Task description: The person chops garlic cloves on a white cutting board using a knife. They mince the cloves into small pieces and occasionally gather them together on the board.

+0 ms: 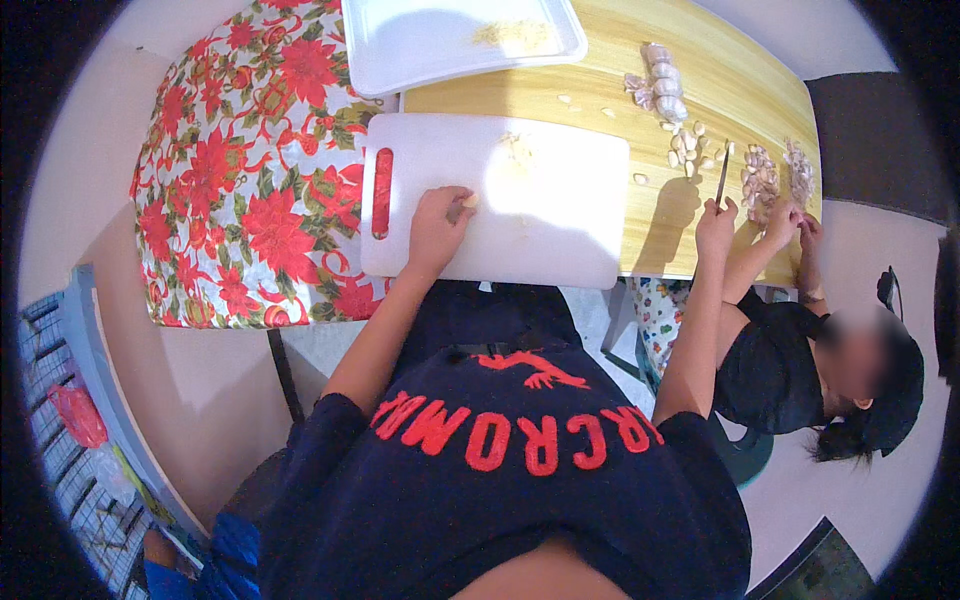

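Over the left part of a white plastic cutting board (555, 255), my left hand (439, 229) pinches a garlic clove (470, 201) between thumb and fingers. My right hand (716, 225) is off the board to the right, above the wooden table, closed around the handle of a knife (723, 174). The blade points away from me, its tip beside a pale clove (730, 148). Chopped garlic (519, 148) lies near the board's far edge, partly washed out by bright light. Loose garlic cloves (688, 146) are heaped left of the knife.
A white tray (450, 78) with chopped garlic stands beyond the board. Whole garlic bulbs (666, 82) and piles of cloves and skins (760, 180) lie on the wooden table (457, 97). A co-worker's hands (796, 221) are close on the right. A poinsettia-print cloth (247, 195) covers the left side.
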`<move>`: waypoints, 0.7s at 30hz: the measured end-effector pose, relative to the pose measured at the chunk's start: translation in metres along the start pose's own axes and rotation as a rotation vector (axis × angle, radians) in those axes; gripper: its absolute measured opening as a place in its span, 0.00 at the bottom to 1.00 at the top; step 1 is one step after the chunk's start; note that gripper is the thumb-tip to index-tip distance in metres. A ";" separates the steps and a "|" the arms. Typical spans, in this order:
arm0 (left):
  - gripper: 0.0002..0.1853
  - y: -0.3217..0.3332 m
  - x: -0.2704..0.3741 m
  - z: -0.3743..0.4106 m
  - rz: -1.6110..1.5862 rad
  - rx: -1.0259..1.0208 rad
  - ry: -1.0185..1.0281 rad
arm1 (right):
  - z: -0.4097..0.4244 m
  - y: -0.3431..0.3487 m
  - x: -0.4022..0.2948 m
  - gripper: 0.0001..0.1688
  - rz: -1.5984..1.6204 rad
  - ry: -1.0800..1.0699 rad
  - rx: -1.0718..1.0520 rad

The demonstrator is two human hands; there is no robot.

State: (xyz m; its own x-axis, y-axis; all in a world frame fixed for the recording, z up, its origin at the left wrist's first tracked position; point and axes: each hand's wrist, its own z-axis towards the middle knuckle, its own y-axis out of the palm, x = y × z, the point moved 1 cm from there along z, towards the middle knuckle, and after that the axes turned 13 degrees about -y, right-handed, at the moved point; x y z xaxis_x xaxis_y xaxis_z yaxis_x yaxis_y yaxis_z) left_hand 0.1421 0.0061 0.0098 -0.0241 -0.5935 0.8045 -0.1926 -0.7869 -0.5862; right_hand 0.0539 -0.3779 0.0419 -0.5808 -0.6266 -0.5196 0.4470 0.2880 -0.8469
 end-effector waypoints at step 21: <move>0.15 -0.010 -0.014 0.012 0.321 -0.089 0.596 | -0.180 0.035 -0.146 0.19 -0.203 -0.569 -0.499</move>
State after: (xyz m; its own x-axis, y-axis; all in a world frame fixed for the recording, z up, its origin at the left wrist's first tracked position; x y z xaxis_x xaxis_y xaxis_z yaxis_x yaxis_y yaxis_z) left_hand 0.1564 0.0207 0.0033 -0.6245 -0.5806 0.5225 -0.1650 -0.5557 -0.8148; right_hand 0.0322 -0.1460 0.0680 -0.1203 -0.9377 -0.3259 -0.0675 0.3352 -0.9397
